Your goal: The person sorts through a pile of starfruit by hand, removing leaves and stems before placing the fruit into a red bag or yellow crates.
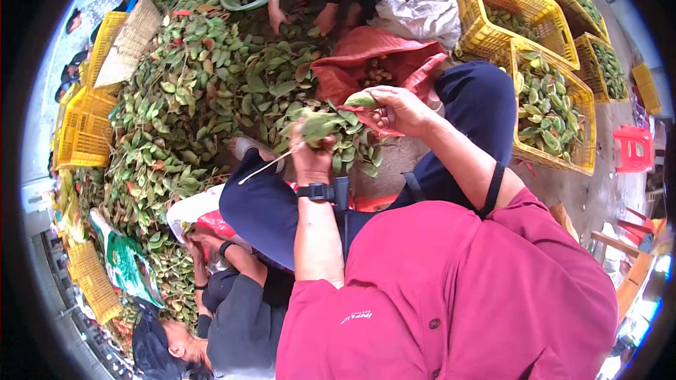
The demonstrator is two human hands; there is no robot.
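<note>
My left hand (pixel 313 158), with a black-strapped watch at its wrist, is closed around a leafy twig (pixel 318 125). The twig's bare pale stem sticks out to the lower left. My right hand (pixel 401 109) is closed, with a green leaf (pixel 361 99) between thumb and fingers; whether its curled fingers hold anything more I cannot make out. Just beyond my hands lies an open red sack (pixel 345 63) with small round brown fruits (pixel 377 72) inside. Leafy cuttings (pixel 345 141) lie beneath and between my hands.
A large pile of leafy branches (pixel 190 91) spreads to the left. Yellow crates (pixel 517 102) with leaves stand right, near a white sack (pixel 422 10) and a red stool (pixel 634 149). Co-workers' hands (pixel 278 17) are busy across from me; another person (pixel 243 317) sits lower left.
</note>
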